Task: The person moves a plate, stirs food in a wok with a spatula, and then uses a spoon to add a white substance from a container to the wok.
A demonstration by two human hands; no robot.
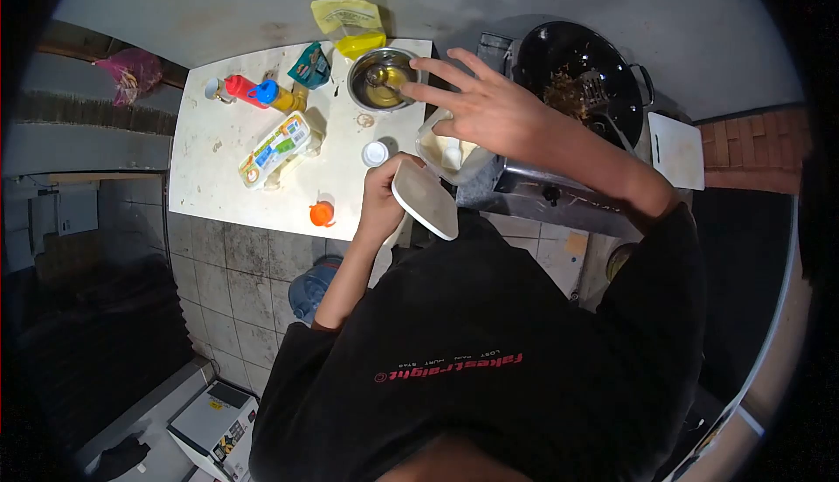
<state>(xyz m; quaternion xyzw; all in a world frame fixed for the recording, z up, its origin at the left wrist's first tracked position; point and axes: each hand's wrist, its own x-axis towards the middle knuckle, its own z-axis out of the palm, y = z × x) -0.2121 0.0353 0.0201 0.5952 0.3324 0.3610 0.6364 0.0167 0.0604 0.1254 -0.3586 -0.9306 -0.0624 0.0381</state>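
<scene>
My left hand (384, 198) grips a white lid (426, 202) with rounded corners, tilted in front of my shirt. My right hand (489, 110) reaches over the stove side with its fingers spread and nothing between them. Under its palm stands a whitish plastic tub (476, 166) of pale contents, partly hidden by the hand. A white scoop (452, 155) rests in that tub, close below the right thumb. Just left of the right fingertips is a steel bowl (357, 97) holding yellow liquid and a spoon-like utensil.
On the stove (524, 189) sits a black wok (546, 45) with browned food and a slotted spatula (594, 89). The white table (205, 145) carries squeeze bottles (280, 97), a plastic-wrapped pack (275, 150), a white cap (375, 153), an orange cap (322, 214) and a yellow pouch (350, 23).
</scene>
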